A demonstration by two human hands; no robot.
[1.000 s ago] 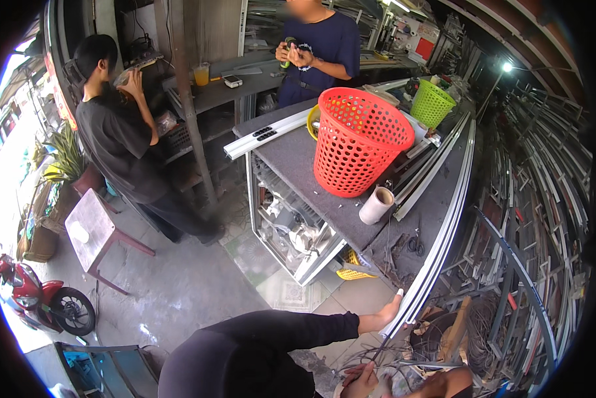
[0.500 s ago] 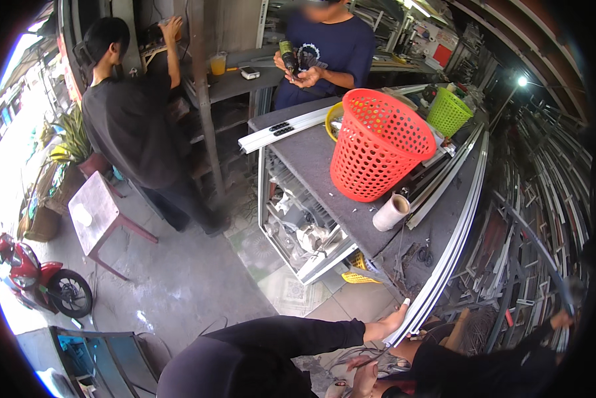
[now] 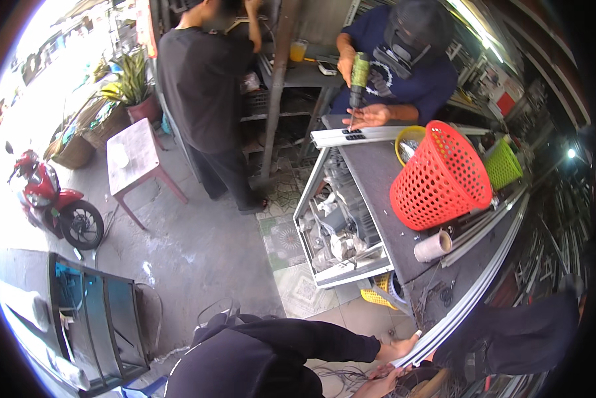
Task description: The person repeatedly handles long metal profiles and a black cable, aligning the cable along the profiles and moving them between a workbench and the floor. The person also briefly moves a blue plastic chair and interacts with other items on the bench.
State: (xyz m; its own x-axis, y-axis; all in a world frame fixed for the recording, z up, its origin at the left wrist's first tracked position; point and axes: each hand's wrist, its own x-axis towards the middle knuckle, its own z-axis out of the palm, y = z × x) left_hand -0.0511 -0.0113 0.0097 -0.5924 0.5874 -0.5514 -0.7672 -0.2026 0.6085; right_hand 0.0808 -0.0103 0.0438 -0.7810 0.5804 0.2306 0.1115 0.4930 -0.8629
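My left hand (image 3: 399, 347) is closed around the near end of a bundle of long white metal profiles (image 3: 464, 309), which run along the right side of the dark workbench (image 3: 377, 182). Just below it, my right hand (image 3: 379, 383) is closed at the profiles' lower end, its fingers partly hidden. Across the bench a person in a navy shirt bends over another white profile (image 3: 331, 138), pressing a green drill (image 3: 358, 76) down at its black fittings (image 3: 354, 132).
A red perforated basket (image 3: 437, 186), a tape roll (image 3: 433, 247) and a green basket (image 3: 503, 164) stand on the bench. A person in black (image 3: 205, 93) stands at back left. Dark clothing (image 3: 523, 338) fills the lower right. A stool (image 3: 132, 156) and red motorbike (image 3: 56, 199) are at left.
The view has swung left. The person across the bench has bent down and brought the drill from mid-air onto the profile. My left hand keeps its grip on the bundle.
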